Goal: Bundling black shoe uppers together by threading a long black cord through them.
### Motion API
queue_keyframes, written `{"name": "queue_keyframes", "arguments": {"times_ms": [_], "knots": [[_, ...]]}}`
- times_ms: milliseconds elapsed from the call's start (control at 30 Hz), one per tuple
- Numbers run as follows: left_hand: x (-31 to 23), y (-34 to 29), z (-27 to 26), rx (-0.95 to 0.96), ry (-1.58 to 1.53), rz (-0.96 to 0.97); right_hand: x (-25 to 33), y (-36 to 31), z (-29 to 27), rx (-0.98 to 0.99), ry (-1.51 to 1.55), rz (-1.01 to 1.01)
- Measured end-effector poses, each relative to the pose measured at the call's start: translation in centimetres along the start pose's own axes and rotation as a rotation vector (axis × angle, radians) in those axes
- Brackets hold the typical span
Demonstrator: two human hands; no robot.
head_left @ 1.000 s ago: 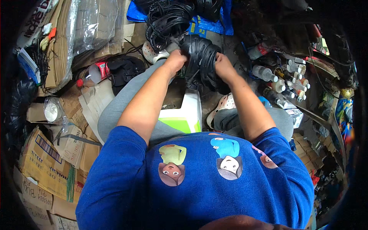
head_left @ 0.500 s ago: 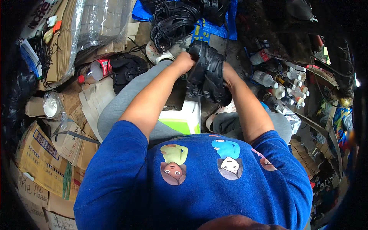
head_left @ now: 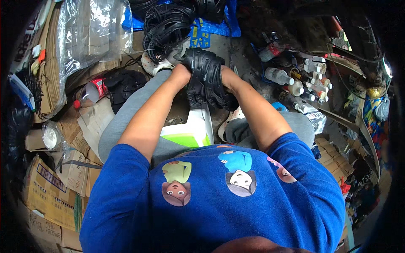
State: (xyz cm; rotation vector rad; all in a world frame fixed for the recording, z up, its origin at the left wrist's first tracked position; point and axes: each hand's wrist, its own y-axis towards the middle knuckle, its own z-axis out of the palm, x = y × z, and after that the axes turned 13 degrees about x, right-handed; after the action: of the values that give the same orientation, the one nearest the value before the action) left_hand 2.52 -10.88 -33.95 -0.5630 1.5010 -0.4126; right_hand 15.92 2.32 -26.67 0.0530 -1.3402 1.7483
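Observation:
Between my knees I hold a bundle of black strappy pieces [head_left: 206, 78] with both hands; they look like shoe uppers stacked together. My left hand [head_left: 181, 75] is closed at the bundle's left edge. My right hand [head_left: 228, 78] grips the opposite side, its fingers mostly hidden behind the black pieces. Just beyond, to the left, lies a larger heap of similar black strappy pieces [head_left: 166, 26]. Under the bundle, between my legs, stands a white and green box-like object [head_left: 192, 128].
Several plastic bottles [head_left: 278, 76] crowd the right side beside a small carton [head_left: 315, 120]. On the left are a red-labelled bottle [head_left: 92, 90], flattened cardboard [head_left: 50, 194] and plastic-wrapped stacks [head_left: 90, 33]. Blue sheeting [head_left: 232, 19] lies under the far heap.
The whole view has shifted, so most things appear slightly further left. My hands stay on the black bundle, which looks turned a little.

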Motion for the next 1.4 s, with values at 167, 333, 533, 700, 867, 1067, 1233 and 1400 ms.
{"name": "queue_keyframes", "arguments": {"times_ms": [167, 333, 533, 700, 867, 1067, 1233, 1400], "knots": [[-4.0, 0.0, -0.3, -0.006, 0.495, -0.283, -2.0, 1.0, -1.2, 0.014, -0.137, -0.046], [-4.8, -0.5, -2.0, 0.026, 0.445, -0.183, 1.2, -0.5, 1.4, 0.044, 0.079, -0.058], [-2.0, -0.1, -1.9, -0.062, 0.332, -0.199, 4.0, -2.5, 3.6, 0.099, -0.063, -0.272], [-5.0, -0.5, -1.7, 0.001, 0.268, -0.104, 2.4, -1.8, 2.4, 0.07, -0.095, -0.279], [-0.1, 0.0, -1.7, 0.074, 0.217, -0.011, 0.9, 0.0, 2.9, 0.202, 0.287, -0.159], [-7.4, -0.7, -1.3, 0.373, -0.413, -0.263, -0.1, 0.3, 0.8, 0.265, 0.622, -0.083], [-6.3, -1.1, -0.7, 0.029, -0.75, -0.094, 2.4, -0.6, 1.4, 0.121, 0.668, -0.06], [-5.3, -1.3, 0.4, -0.186, -0.434, 0.065, 5.6, -1.3, 3.8, -0.121, -0.404, -0.072]]}}
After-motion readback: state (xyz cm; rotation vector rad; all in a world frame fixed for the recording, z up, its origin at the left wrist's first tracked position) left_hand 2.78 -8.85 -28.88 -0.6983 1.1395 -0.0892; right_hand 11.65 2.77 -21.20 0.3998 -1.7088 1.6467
